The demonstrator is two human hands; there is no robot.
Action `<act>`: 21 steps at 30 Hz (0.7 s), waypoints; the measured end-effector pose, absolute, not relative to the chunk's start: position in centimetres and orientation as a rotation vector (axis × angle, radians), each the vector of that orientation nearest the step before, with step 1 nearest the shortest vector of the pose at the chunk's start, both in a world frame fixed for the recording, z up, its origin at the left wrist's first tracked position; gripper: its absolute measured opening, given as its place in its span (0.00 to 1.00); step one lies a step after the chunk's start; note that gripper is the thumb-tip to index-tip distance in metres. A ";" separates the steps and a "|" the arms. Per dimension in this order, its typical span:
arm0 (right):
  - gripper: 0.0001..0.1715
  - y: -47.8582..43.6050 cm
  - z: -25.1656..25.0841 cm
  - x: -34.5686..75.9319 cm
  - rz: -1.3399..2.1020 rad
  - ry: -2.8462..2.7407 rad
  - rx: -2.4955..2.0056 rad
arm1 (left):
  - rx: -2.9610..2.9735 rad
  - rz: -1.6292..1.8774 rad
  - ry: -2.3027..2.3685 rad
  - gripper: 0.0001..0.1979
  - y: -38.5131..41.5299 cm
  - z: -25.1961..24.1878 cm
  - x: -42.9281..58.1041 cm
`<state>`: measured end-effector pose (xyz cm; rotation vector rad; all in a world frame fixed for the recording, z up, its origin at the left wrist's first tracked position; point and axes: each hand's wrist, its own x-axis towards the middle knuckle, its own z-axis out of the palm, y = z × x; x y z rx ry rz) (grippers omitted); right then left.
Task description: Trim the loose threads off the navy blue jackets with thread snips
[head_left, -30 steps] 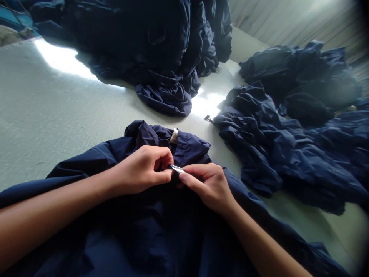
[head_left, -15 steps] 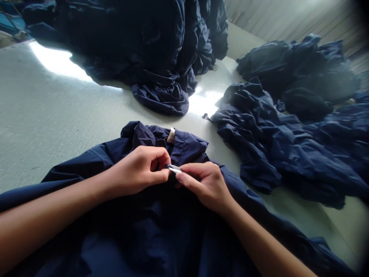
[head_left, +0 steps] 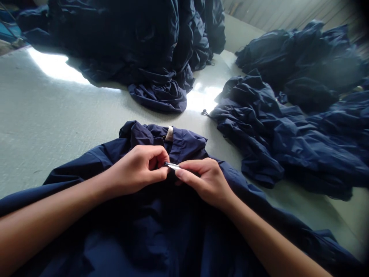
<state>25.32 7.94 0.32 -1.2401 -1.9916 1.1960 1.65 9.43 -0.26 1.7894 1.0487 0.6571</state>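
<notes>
A navy blue jacket (head_left: 161,227) lies spread on the table in front of me, its collar with a small beige label (head_left: 169,133) at the far end. My left hand (head_left: 138,169) is closed in a pinch on the jacket's fabric just below the collar. My right hand (head_left: 203,181) is closed on a small shiny metal tool (head_left: 172,166), whose tip points left and meets the fingers of the left hand. What the tip touches is hidden between the fingers.
The pale table top (head_left: 43,115) carries a tall heap of dark blue garments (head_left: 144,46) at the back. More crumpled navy garments (head_left: 288,130) lie to the right, one with a drawcord end (head_left: 204,112). A corrugated wall (head_left: 282,13) rises behind.
Both hands keep their grip and place on the jacket. The view has tilted slightly, so the heaps sit a little higher and further left in the picture.
</notes>
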 end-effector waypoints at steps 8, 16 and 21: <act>0.15 8.1 -1.1 24.8 1.560 -1.345 -1.153 | 1.704 0.666 1.071 0.07 9.3 -0.7 1.5; 0.21 8.1 -1.1 24.8 1.529 -1.329 -1.178 | 1.594 0.665 1.098 0.14 9.1 -0.4 1.5; 0.17 8.0 -1.0 24.7 1.580 -1.338 -1.063 | 1.682 0.676 1.159 0.14 8.7 -0.8 1.7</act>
